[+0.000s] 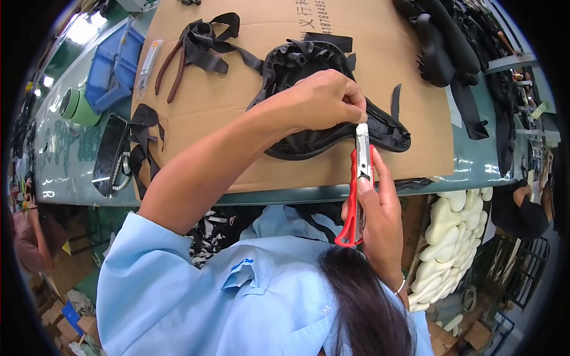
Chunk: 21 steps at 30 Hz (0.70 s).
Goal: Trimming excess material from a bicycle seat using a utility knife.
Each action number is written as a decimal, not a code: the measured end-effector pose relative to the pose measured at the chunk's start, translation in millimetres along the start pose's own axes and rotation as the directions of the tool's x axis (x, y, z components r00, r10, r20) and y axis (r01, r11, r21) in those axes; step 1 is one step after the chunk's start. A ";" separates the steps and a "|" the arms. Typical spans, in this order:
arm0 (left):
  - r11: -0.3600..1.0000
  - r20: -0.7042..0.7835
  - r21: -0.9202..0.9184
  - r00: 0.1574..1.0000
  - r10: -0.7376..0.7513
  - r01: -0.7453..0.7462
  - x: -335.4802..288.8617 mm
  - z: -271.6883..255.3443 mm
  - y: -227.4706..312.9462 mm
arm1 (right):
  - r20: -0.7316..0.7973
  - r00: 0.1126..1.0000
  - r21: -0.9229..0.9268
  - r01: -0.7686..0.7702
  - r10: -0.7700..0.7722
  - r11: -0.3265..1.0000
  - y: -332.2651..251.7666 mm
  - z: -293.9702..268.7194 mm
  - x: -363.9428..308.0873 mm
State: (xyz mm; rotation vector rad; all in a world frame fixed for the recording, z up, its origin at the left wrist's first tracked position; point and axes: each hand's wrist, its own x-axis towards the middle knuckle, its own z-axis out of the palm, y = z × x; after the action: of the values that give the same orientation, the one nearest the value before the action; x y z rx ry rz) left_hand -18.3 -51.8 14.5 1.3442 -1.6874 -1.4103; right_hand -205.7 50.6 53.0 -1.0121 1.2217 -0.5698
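Observation:
My right hand [380, 216] is closed round a red utility knife [356, 196], its metal end pointing away from me. Right at that tip, the thumb and fingers of my left hand [329, 101] are pinched together; what they hold, if anything, is too small to make out. Beneath my left hand lies a black bicycle-saddle shape [303, 148], hollow side up, with gathered black fabric [297, 56] round its inner rim. My left hand and wrist cover its middle. A narrow black strip [396, 102] sticks out beside its right end.
Cardboard [237, 142] covers part of the green table [309, 194]. Red-handled pliers [171, 71], black straps [205, 44] and a clear-cased tool [147, 68] lie left. Farther out are a blue bin [116, 65], green cup [80, 107] and phone [111, 154]. Finished-looking black saddles [439, 50] sit right; cream foam pads [451, 237] below.

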 end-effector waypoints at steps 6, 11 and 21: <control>0.942 0.006 -0.334 0.999 0.037 -0.033 4.1 -2.4 -10.2 | 0.082 0.996 -0.079 -0.034 0.041 0.996 -9.4 3.7 -5.9; 0.755 -0.154 -0.640 0.986 0.061 -0.147 9.8 -12.3 -8.3 | 0.487 0.869 0.077 -0.143 0.088 0.987 -17.8 -1.9 -21.1; 0.950 -0.566 0.307 0.791 0.232 -0.059 -21.4 -43.3 -34.6 | -0.018 0.966 0.019 0.259 -0.259 0.966 3.0 -5.8 82.7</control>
State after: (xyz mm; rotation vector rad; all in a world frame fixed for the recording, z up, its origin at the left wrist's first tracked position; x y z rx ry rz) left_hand 38.7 -46.8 -1.6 1.5558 -1.5295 -0.5654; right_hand -187.9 -17.8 9.5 -1.1606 1.1011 -0.7935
